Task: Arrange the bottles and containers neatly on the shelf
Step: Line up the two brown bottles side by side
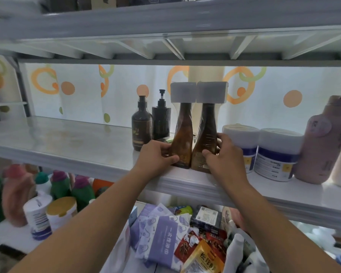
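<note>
Two brown bottles (182, 138) stood upright at near shelf (67, 138) edge, between hands; left hand (156, 156) gripped left one, right hand (222, 154) right one.

Two amber-brown bottles (193, 138) with white caps, dark pump bottles (142, 127), orange-and-green circled curtain (83, 91)

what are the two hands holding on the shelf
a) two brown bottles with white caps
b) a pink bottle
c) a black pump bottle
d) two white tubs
a: the left hand grips the left brown bottle and the right hand grips the right brown bottle, at the front of the shelf.
</note>
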